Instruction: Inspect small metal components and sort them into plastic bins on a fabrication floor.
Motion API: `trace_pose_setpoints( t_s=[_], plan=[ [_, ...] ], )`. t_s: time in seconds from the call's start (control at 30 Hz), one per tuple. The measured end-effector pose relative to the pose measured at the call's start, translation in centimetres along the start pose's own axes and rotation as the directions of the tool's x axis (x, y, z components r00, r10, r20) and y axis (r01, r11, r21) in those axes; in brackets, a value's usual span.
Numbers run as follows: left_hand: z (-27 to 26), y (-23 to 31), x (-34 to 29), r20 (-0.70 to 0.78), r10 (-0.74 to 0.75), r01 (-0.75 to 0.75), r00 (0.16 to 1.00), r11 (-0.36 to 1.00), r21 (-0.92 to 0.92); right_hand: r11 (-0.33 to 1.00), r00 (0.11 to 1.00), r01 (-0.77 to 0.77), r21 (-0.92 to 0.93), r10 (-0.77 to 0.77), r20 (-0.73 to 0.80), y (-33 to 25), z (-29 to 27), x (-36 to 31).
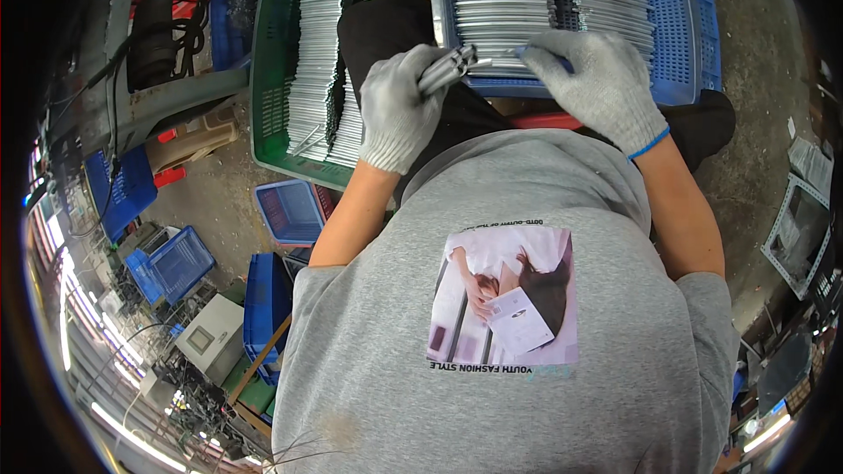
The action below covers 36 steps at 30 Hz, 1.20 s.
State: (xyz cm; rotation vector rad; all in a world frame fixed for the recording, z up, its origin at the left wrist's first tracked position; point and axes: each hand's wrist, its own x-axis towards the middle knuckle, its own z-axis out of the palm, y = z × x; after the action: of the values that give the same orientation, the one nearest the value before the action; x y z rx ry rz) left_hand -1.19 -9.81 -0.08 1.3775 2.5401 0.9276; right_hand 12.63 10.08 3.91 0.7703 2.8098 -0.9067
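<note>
Left hand (399, 104) grasping metal tubes (446, 70); right hand (604, 83) pinching slim tool (520, 51) (blue-ended), near blue crate (688, 31).

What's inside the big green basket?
The green basket holds stacked rows of thin silvery metal rods. The person's dark trouser leg and left gloved hand cover part of the right-hand side. The basket's bottom is hidden under the rods.
</note>
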Motion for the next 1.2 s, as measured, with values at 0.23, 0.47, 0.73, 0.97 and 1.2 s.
trace_pose_setpoints(
  t_s=[0.23,0.47,0.73,0.97,1.2],
  plan=[
    [6.8,0.7,3.3,0.185,-0.073,0.047,0.98,0.989,0.139,0.984,0.982,-0.17,-0.063,0.163,-0.099,2.4,-1.4,-0.9],
    [10.5,1.3,5.0,0.397,-0.168,0.035,0.902,0.946,0.323,0.995,0.945,-0.049,-0.086,0.018,-0.326,5.2,0.0,-1.6],
    [5.7,0.4,4.4,0.366,-0.093,0.096,0.926,0.995,0.01,0.999,0.956,-0.008,-0.036,-0.003,-0.295,4.5,-0.4,-2.1],
    [1.7,-2.8,0.9,0.284,-0.049,0.204,0.957,0.813,-0.545,0.987,0.964,0.156,-0.035,-0.16,-0.215,2.2,-0.2,-2.8],
    [-1.0,-2.4,-0.4,0.254,-0.04,0.171,0.966,0.838,-0.518,0.952,0.931,0.292,-0.094,-0.305,-0.2,0.9,0.3,-2.8]
  ],
)
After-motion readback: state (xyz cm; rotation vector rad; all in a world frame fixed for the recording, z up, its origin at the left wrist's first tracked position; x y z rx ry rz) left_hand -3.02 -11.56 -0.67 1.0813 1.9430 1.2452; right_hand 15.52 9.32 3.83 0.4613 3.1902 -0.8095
